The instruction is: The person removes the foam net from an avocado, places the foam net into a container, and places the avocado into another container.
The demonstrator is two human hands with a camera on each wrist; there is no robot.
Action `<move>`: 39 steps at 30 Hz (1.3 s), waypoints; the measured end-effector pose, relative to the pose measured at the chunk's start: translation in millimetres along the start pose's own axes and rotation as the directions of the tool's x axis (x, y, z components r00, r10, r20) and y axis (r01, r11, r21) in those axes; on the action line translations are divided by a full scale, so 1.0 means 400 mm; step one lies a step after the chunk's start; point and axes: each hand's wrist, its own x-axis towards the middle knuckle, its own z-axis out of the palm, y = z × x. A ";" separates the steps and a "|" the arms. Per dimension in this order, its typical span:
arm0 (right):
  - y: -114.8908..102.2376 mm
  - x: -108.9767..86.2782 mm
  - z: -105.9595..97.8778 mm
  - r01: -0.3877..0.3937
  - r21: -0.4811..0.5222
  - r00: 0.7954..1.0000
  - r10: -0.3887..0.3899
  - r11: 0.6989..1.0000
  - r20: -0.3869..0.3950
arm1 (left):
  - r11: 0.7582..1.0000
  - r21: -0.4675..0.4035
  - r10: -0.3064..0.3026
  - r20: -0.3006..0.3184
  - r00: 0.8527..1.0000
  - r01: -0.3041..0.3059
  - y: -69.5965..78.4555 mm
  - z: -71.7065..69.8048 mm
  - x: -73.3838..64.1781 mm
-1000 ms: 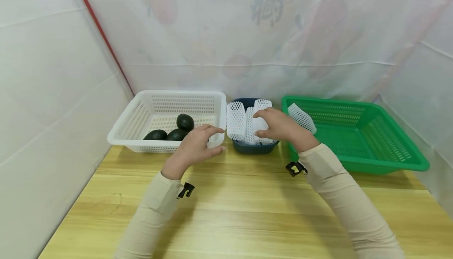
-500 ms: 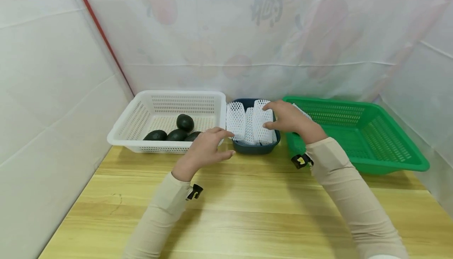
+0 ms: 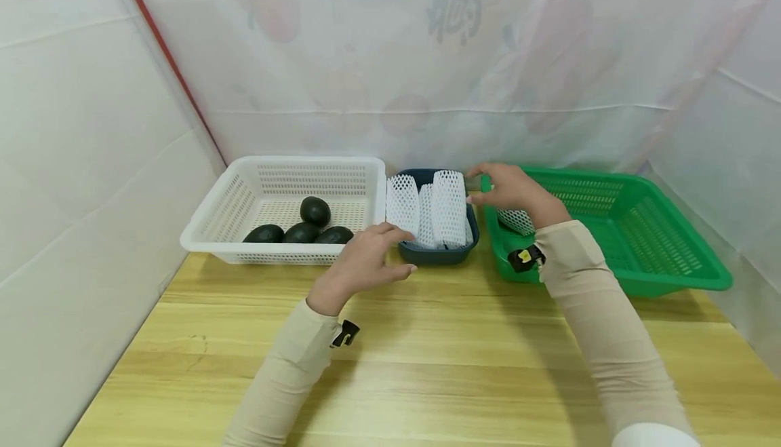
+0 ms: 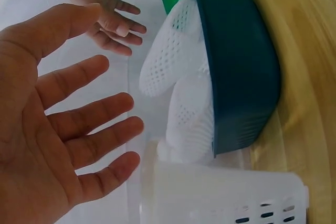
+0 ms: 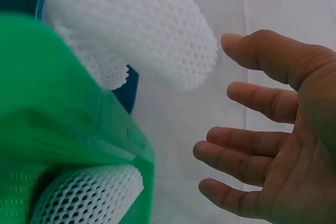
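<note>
Several white foam net sleeves (image 3: pixel 449 209) stand in a small dark blue bin (image 3: pixel 436 257) at the middle of the table. My left hand (image 3: pixel 366 264), fingers spread and holding nothing, is at the bin's front left, by the corner of the white basket. The left wrist view shows its bare palm (image 4: pixel 37 140) apart from the bin. Over the left rim of the green basket (image 3: pixel 659 284) is my right hand (image 3: pixel 515 189), fingers extended and nothing in its grasp. Beneath it, partly hidden, a foam net sleeve (image 5: pixel 89 198) lies in the green basket.
To the left stands a white basket (image 3: pixel 201 233) with several dark green avocados (image 3: pixel 315 211) inside. It sits close against the blue bin, and the green basket is on the bin's other side. A white curtain (image 3: pixel 390 60) hangs behind them.
Both hands have moved to the right. The right hand has drawn away from the foam net sleeves in the bin to the green basket; the left has shifted from the white basket toward the bin.
</note>
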 end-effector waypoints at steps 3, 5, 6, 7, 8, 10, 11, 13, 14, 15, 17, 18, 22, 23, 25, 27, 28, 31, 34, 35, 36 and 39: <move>0.018 0.008 0.000 -0.009 0.034 1.000 0.009 0.999 -0.003 | 0.999 0.003 0.038 -0.001 0.999 -0.038 0.001 0.009 0.002; 0.032 0.014 0.001 -0.011 0.054 1.000 0.012 0.998 -0.008 | 0.998 0.000 0.064 -0.006 0.998 -0.064 0.003 0.013 0.004; 0.039 0.017 0.002 -0.013 0.060 1.000 0.013 0.998 -0.009 | 0.998 -0.004 0.070 -0.002 0.998 -0.070 0.004 0.016 0.006; 0.047 0.020 0.003 -0.015 0.066 1.000 0.016 0.998 -0.011 | 0.997 -0.007 0.073 0.003 0.997 -0.073 0.006 0.017 0.007; 0.054 0.023 0.003 -0.017 0.072 1.000 0.018 0.997 -0.013 | 0.997 -0.009 0.075 0.009 0.997 -0.075 0.009 0.018 0.009; 0.070 0.030 0.003 -0.022 0.088 1.000 0.024 0.996 -0.018 | 0.997 -0.015 0.071 0.024 0.997 -0.070 0.014 0.019 0.013; 0.079 0.032 0.002 -0.026 0.095 0.999 0.028 0.995 -0.020 | 0.997 -0.023 0.069 0.034 0.997 -0.068 0.018 0.020 0.016; 0.097 0.034 -0.001 -0.037 0.115 0.999 0.040 0.993 -0.022 | 0.997 -0.036 0.071 0.056 0.996 -0.069 0.024 0.022 0.021; 0.107 0.034 -0.003 -0.043 0.126 0.999 0.046 0.991 -0.022 | 0.997 -0.040 0.075 0.063 0.995 -0.072 0.027 0.025 0.022; 0.117 0.034 -0.005 -0.049 0.136 0.998 0.052 0.990 -0.021 | 0.996 -0.046 0.078 0.070 0.995 -0.075 0.028 0.028 0.025; 0.136 0.032 -0.010 -0.061 0.138 0.998 0.064 0.989 -0.019 | 0.996 -0.056 0.080 0.082 0.993 -0.075 0.032 0.034 0.029; 0.146 0.032 -0.013 -0.068 0.138 0.997 0.072 0.988 -0.020 | 0.996 -0.055 0.078 0.086 0.993 -0.073 0.033 0.038 0.031; 0.181 0.030 -0.022 -0.089 0.128 0.995 0.094 0.988 -0.032 | 0.997 -0.047 0.065 0.099 0.993 -0.061 0.036 0.053 0.041; 0.189 0.031 -0.023 -0.091 0.127 0.995 0.096 0.988 -0.036 | 0.997 -0.044 0.064 0.102 0.993 -0.059 0.037 0.057 0.044; 0.204 0.033 -0.023 -0.093 0.129 0.994 0.099 0.987 -0.040 | 0.998 -0.033 0.065 0.107 0.992 -0.062 0.039 0.064 0.049; 0.217 0.034 -0.020 -0.092 0.132 0.994 0.099 0.987 -0.044 | 0.998 -0.016 0.064 0.113 0.992 -0.063 0.042 0.071 0.054; 0.223 0.035 -0.018 -0.093 0.131 0.994 0.100 0.987 -0.045 | 0.998 -0.010 0.062 0.114 0.992 -0.061 0.043 0.074 0.057; 0.240 0.036 -0.012 -0.096 0.119 0.994 0.101 0.988 -0.040 | 0.997 -0.008 0.071 0.117 0.991 -0.070 0.050 0.084 0.065; 0.256 0.038 -0.003 -0.101 0.101 0.994 0.105 0.990 -0.030 | 0.996 -0.039 0.086 0.123 0.989 -0.081 0.057 0.094 0.072; 0.261 0.038 -0.001 -0.105 0.098 0.994 0.108 0.990 -0.023 | 0.995 -0.052 0.089 0.126 0.988 -0.083 0.059 0.098 0.075; 0.266 0.038 0.002 -0.113 0.095 0.993 0.115 0.989 -0.018 | 0.995 -0.058 0.090 0.130 0.987 -0.083 0.061 0.102 0.077; 0.277 0.037 0.009 -0.134 0.096 0.991 0.134 0.986 0.001 | 0.995 -0.071 0.083 0.143 0.986 -0.073 0.065 0.115 0.082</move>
